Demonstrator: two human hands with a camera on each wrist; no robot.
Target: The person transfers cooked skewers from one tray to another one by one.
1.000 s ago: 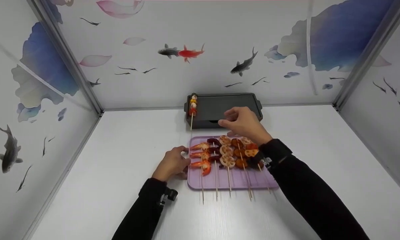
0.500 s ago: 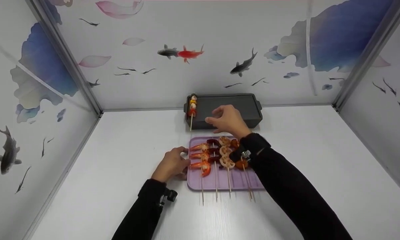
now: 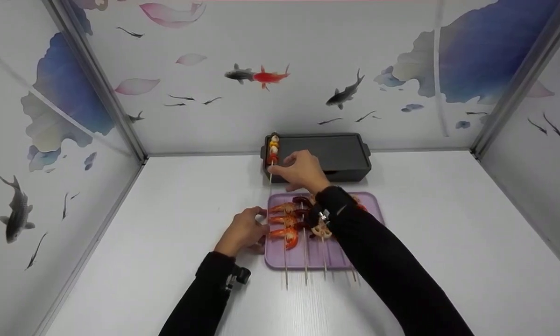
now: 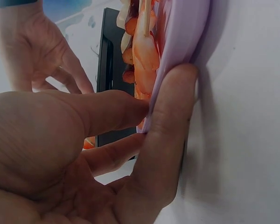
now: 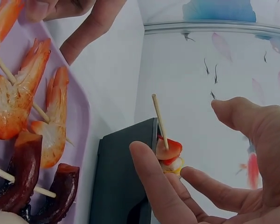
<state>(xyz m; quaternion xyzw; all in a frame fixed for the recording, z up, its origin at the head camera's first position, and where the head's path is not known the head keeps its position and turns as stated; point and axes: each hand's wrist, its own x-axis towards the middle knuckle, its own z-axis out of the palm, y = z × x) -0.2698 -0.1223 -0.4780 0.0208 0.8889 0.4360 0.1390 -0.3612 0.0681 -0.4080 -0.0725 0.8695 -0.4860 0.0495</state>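
My left hand (image 3: 244, 231) pinches the left rim of a purple tray (image 3: 274, 259), thumb and finger on either side of the rim (image 4: 189, 32) in the left wrist view. Skewers lie on the tray: shrimp (image 3: 289, 238), dark red-brown pieces (image 5: 28, 163) and lotus root slices (image 3: 322, 231); my right forearm covers others. Behind it, one mixed skewer (image 3: 273, 145) lies along the left side of a black griddle (image 3: 331, 151), its stick overhanging the front. Over that stick hovers my right hand (image 3: 303, 170), thumb and fingers spread apart, holding nothing in the right wrist view.
The white table (image 3: 181, 196) extends on both sides of the tray and griddle. A printed back wall (image 3: 191, 126) stands close behind the griddle, with side walls at left and right. Several sticks (image 3: 305, 275) jut past the tray's front edge.
My right hand has moved left across the griddle's front, from the right part to the mixed skewer's stick. My left hand keeps its hold on the tray, and the skewer lies as before.
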